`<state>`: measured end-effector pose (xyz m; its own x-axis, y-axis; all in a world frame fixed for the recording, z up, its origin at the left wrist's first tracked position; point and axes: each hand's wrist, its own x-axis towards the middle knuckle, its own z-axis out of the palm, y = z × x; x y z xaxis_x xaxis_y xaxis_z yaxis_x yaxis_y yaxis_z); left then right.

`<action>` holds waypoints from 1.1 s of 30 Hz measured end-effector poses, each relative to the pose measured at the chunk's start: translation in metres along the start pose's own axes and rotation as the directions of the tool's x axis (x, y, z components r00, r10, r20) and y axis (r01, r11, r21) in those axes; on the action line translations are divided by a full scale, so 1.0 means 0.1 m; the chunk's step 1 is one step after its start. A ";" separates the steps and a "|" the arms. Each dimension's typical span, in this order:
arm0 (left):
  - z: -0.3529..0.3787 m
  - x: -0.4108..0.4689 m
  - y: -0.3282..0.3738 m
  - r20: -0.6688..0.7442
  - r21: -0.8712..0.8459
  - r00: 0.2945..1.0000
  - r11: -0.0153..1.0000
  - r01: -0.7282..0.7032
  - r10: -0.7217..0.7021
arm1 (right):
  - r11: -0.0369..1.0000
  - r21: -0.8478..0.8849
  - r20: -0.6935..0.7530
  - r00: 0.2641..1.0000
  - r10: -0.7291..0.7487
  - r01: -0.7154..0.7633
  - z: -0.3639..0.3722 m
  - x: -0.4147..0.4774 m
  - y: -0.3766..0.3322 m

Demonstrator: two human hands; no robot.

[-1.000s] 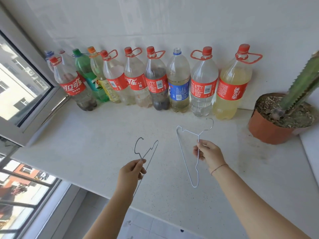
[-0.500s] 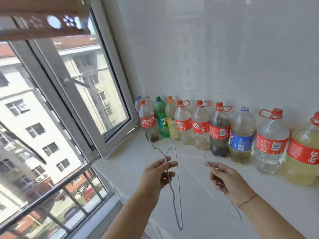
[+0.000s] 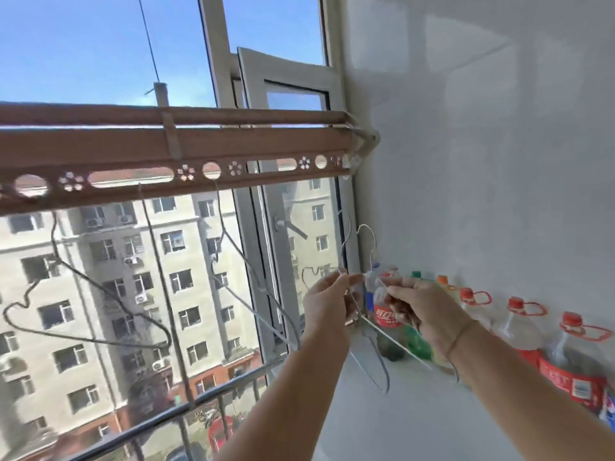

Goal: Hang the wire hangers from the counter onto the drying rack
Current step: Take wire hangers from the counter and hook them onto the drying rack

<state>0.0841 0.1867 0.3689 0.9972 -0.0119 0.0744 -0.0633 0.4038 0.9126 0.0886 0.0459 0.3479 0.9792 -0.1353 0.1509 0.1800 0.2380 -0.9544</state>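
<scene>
My left hand (image 3: 327,302) pinches a thin wire hanger (image 3: 374,367) near its neck, its hook rising toward the window frame. My right hand (image 3: 421,304) pinches a second wire hanger (image 3: 367,234) just below its hook, its lower bar slanting down to the right. Both hands are raised close together above the white counter (image 3: 399,417). The brown drying rack (image 3: 133,154), with round and oblong holes, runs overhead across the window. Two wire hangers hang from it: one at the left (image 3: 83,294), one in the middle (image 3: 246,271).
A row of plastic bottles (image 3: 565,354) lines the wall on the right side of the counter. An open window sash (image 3: 286,194) stands behind the hands. A thin vertical rod (image 3: 163,277) hangs from the rack. Outside are railings and an apartment block.
The view has swung up from the counter to the drying rack. Both hands have risen with their hangers and drawn close together, hooks now pointing up.
</scene>
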 end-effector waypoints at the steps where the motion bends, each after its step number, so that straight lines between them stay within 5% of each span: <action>1: 0.01 0.03 0.07 -0.024 -0.009 0.999 0.999 -0.036 0.036 | 1.000 -0.012 0.020 1.000 -0.015 0.015 0.08 0.08 -0.10; 14: 0.12 0.44 0.43 -0.132 -0.030 0.946 0.953 -0.301 0.295 | 0.998 0.015 0.151 0.986 -0.068 0.067 0.62 0.90 -0.86; 33: -0.23 1.11 0.78 -0.315 -0.120 0.908 0.938 -0.326 0.276 | 0.999 -0.023 0.208 0.978 0.029 -0.024 0.92 1.43 -0.77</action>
<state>0.1904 0.2383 0.4393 0.9011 0.3885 0.1927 -0.3799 0.4927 0.7829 0.2232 0.0966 0.4667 0.9819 0.0750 0.1738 0.1538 0.2189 -0.9635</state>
